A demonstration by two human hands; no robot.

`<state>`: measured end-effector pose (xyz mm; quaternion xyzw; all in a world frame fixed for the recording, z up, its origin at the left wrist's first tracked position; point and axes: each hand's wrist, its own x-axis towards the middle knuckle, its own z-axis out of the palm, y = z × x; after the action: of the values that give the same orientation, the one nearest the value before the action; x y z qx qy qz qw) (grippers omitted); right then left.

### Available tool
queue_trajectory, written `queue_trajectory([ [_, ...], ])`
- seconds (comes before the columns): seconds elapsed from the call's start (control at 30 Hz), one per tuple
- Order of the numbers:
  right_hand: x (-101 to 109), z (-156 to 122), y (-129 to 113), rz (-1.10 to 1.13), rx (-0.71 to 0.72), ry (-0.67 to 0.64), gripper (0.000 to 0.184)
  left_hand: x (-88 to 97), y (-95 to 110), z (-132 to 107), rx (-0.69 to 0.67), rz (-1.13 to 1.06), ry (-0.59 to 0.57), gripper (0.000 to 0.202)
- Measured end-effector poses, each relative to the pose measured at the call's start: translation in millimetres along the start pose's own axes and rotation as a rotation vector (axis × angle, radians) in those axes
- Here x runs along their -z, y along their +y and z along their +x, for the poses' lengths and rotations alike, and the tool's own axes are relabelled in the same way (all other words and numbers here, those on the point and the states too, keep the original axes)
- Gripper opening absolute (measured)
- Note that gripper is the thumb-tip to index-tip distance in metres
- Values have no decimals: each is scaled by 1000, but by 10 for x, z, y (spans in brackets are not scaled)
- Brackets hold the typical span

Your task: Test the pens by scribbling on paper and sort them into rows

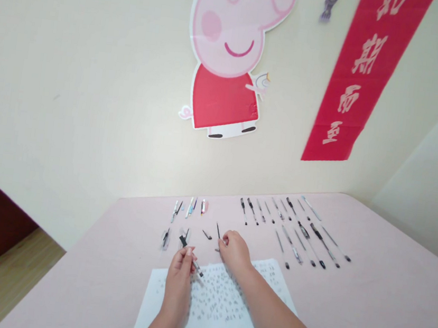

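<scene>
My left hand (180, 272) is closed around a black pen (190, 256) that points up-left to down-right over a white sheet of paper (220, 313) covered in small writing. My right hand (234, 250) rests at the sheet's far edge, fingers curled on a small pen part on the table that I cannot make out clearly. A loose black pen piece (217, 231) and a short black clip-like piece (206, 234) lie just beyond my right hand.
The pink table (364, 309) carries a row of several pens (302, 233) at the right and a few pens and caps (187, 208) at the left. Beyond the table is a cream wall with a cartoon pig sticker (232, 54) and a red banner (357, 80).
</scene>
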<state>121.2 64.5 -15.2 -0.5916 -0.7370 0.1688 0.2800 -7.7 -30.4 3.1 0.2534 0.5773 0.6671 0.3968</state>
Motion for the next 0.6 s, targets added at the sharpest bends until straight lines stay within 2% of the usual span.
queue_trajectory([
  [0.23,48,9,-18,-98,-11,-43,8,-39,114,-110,-28,88,-16,37],
  [0.43,121,-9,5,-206,-14,-44,11,19,-8,-37,-145,153,-95,38],
  [0.53,139,2,13,-105,-41,-29,11,23,-36,-7,-180,190,-121,37],
  [0.6,136,27,13,149,-75,-20,10,13,-24,-3,-200,214,-134,36],
])
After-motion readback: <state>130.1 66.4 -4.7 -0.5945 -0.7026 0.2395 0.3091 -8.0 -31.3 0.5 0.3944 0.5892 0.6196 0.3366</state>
